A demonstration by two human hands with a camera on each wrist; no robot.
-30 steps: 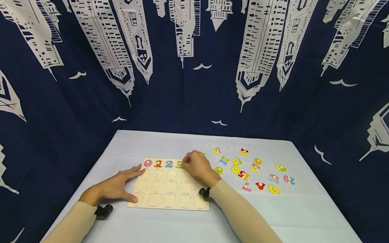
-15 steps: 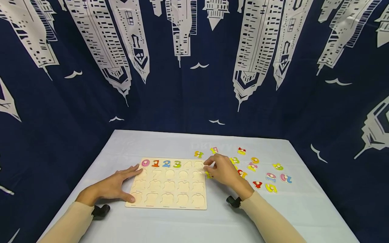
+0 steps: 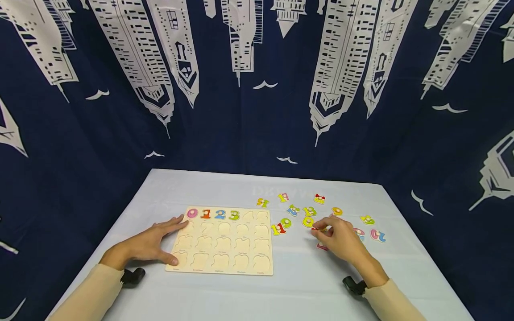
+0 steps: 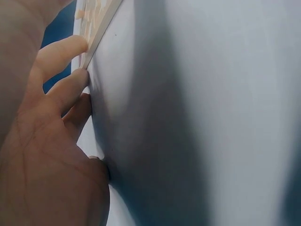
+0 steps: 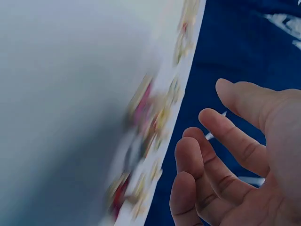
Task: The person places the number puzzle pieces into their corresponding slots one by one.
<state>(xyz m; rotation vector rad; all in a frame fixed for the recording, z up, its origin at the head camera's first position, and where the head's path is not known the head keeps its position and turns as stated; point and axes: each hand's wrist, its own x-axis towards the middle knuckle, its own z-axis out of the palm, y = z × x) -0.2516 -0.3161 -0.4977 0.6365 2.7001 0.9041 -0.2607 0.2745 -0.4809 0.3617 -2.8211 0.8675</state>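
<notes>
A wooden number board [image 3: 225, 272] lies on the table, with the pink 0 [image 3: 192, 213], red 1 [image 3: 206, 214], blue 2 [image 3: 220, 215] and green 3 [image 3: 234, 215] in its top row. My left hand [image 3: 144, 243] rests on the board's left edge, fingers spread; the left wrist view shows its fingertips at the board [image 4: 104, 29]. My right hand [image 3: 347, 243] is over the loose number pieces, its fingertips near a yellow piece [image 3: 308, 222] and a mostly covered red-pink piece [image 3: 322, 246]. In the right wrist view, its thumb and fingers are apart around nothing. Several pieces beneath it are hidden.
Loose pieces lie right of the board, including an 11 [image 3: 278, 229], a green 9-like or 6-like piece [image 3: 286, 223], a 13 [image 3: 309, 211] and a pink-and-blue 20 [image 3: 378, 235]. A dark blue patterned curtain [image 3: 241, 129] hangs behind the white table [image 3: 289, 285].
My right hand has left the green 3 on the board and moved right, passing the board's right edge, to the loose pieces. The left hand has stayed on the board.
</notes>
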